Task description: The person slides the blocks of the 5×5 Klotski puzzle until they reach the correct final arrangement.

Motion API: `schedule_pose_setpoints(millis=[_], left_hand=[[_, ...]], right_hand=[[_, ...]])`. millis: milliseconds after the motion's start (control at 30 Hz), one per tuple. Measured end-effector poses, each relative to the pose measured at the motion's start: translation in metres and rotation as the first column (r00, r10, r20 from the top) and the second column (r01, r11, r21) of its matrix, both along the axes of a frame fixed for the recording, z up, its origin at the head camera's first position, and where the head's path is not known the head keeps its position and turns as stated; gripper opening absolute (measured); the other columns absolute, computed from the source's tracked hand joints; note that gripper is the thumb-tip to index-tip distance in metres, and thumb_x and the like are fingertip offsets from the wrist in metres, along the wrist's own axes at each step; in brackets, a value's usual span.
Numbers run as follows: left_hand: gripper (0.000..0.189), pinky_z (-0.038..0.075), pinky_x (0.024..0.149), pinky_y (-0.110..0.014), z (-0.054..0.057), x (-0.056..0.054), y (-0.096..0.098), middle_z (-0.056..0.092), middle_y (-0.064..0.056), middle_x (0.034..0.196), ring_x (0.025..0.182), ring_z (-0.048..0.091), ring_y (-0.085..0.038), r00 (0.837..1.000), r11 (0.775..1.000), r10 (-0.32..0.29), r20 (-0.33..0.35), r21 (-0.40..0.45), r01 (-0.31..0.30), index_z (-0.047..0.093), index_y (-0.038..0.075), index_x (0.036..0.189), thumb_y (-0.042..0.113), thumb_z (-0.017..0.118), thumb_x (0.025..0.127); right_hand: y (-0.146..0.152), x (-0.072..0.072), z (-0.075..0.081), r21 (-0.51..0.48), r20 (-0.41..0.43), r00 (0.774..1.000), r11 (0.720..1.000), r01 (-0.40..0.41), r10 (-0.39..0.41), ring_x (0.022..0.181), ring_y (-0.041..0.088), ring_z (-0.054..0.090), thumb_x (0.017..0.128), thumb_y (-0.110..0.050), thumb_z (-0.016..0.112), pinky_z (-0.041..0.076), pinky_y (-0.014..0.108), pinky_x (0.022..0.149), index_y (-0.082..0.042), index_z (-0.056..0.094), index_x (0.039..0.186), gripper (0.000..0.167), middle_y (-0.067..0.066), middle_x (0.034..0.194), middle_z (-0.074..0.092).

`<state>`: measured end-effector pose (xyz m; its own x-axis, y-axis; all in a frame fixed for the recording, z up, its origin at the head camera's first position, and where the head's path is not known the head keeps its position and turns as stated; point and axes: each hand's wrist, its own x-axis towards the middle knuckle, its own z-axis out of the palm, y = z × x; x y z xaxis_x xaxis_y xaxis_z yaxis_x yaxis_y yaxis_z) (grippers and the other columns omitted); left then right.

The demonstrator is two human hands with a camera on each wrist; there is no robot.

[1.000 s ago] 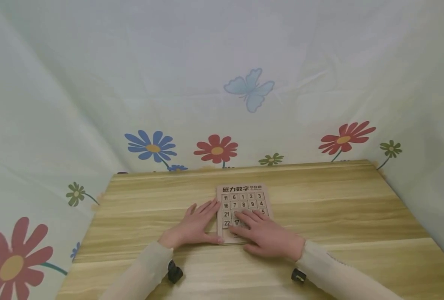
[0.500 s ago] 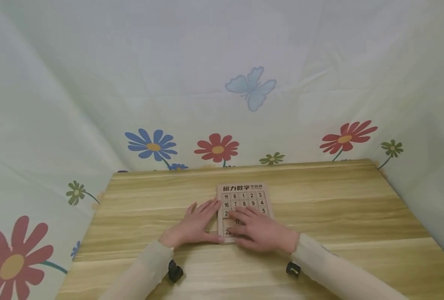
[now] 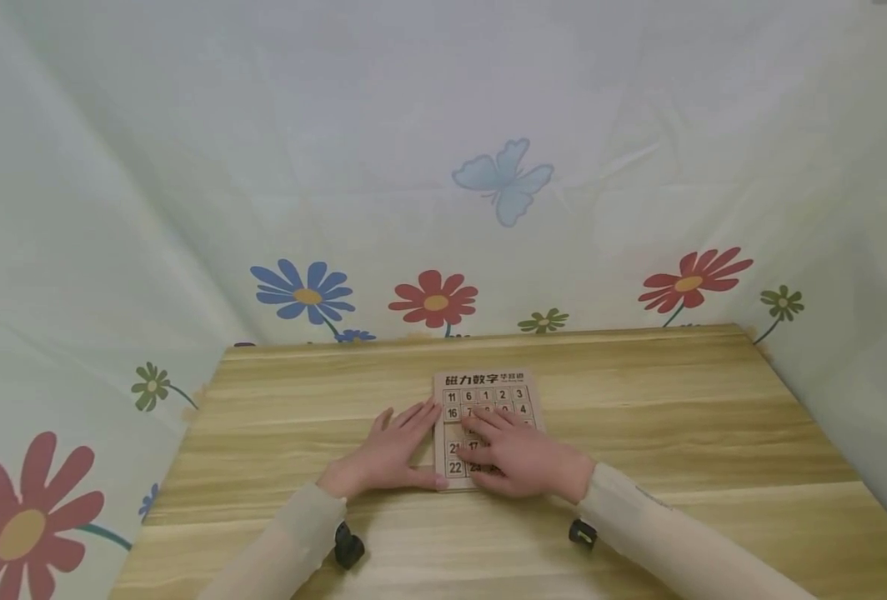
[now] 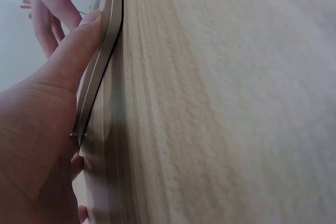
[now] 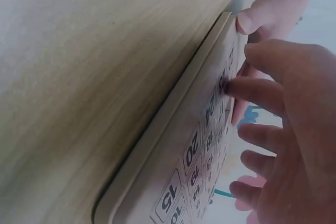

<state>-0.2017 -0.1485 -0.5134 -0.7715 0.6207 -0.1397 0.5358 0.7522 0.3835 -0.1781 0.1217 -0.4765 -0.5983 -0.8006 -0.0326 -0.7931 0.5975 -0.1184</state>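
A wooden number sliding puzzle (image 3: 535,400) lies flat on the table. My left hand (image 3: 385,452) rests against its left side, fingers straight along the edge. In the left wrist view its thumb (image 4: 79,48) presses the board's edge near the corner. Over the lower right of the puzzle spreads my right hand (image 3: 529,458), a fingertip at the 21 tile (image 3: 454,448). Below that tile sits the 22 tile (image 3: 454,468); a gap shows above it, under 16. Several middle tiles are hidden by the right hand. The right wrist view shows the 20 tile (image 5: 192,150) and the 15 tile (image 5: 169,195).
The wood-grain table (image 3: 676,400) extends around the puzzle on all sides. Behind it hangs a pale cloth (image 3: 383,167) printed with flowers and a butterfly. Small black devices (image 3: 349,546) are worn at both wrists.
The 22 tile and then the 21 tile have slid down the left column, so the gap has moved up to the third row. My right hand has shifted left; the left stays put.
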Motion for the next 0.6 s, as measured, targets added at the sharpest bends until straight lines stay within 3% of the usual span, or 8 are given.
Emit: schedule_pose_setpoints(millis=[167,333,467,600], left_hand=[[0.117,0.008,0.124,-0.068,0.000,0.000,0.000,0.015,-0.008,0.175,0.160,0.017,-0.032,1.000,1.000,-0.003,-0.003,-0.001,0.003,0.018,0.011,0.168,0.078,0.066,0.085],[0.116,0.009,0.123,-0.069,0.001,0.001,-0.001,0.016,-0.008,0.174,0.159,0.018,-0.032,1.000,1.000,-0.006,-0.004,-0.004,0.006,0.019,0.010,0.168,0.077,0.066,0.085],[0.116,0.010,0.123,-0.069,0.001,0.001,-0.001,0.017,-0.010,0.174,0.159,0.019,-0.033,1.000,1.000,-0.004,-0.004,0.007,0.004,0.020,0.009,0.167,0.076,0.067,0.085],[0.117,0.009,0.122,-0.070,-0.001,0.001,-0.002,0.017,-0.011,0.174,0.159,0.019,-0.035,1.000,1.000,-0.011,-0.004,0.028,0.011,0.020,0.007,0.167,0.076,0.067,0.086]], right_hand=[[-0.003,-0.008,-0.004,-0.054,0.029,0.998,0.997,0.050,-0.049,0.152,0.043,0.032,0.107,-0.038,0.056,0.028,0.063,0.122,-0.016,0.058,0.150,0.049,0.020,0.165,0.037],[-0.010,-0.022,-0.011,-0.031,0.037,0.991,0.991,0.131,-0.130,0.154,0.041,0.030,0.108,-0.041,0.053,0.028,0.062,0.122,-0.012,0.046,0.159,0.059,0.021,0.167,0.031],[-0.012,-0.024,-0.009,-0.011,0.019,0.992,0.992,0.128,-0.128,0.154,0.040,0.030,0.108,-0.041,0.051,0.030,0.062,0.121,-0.012,0.047,0.158,0.057,0.021,0.167,0.032],[-0.009,-0.020,-0.003,-0.014,0.038,0.997,0.998,0.062,-0.061,0.154,0.041,0.031,0.108,-0.040,0.053,0.029,0.063,0.121,-0.015,0.057,0.151,0.050,0.020,0.166,0.036]])
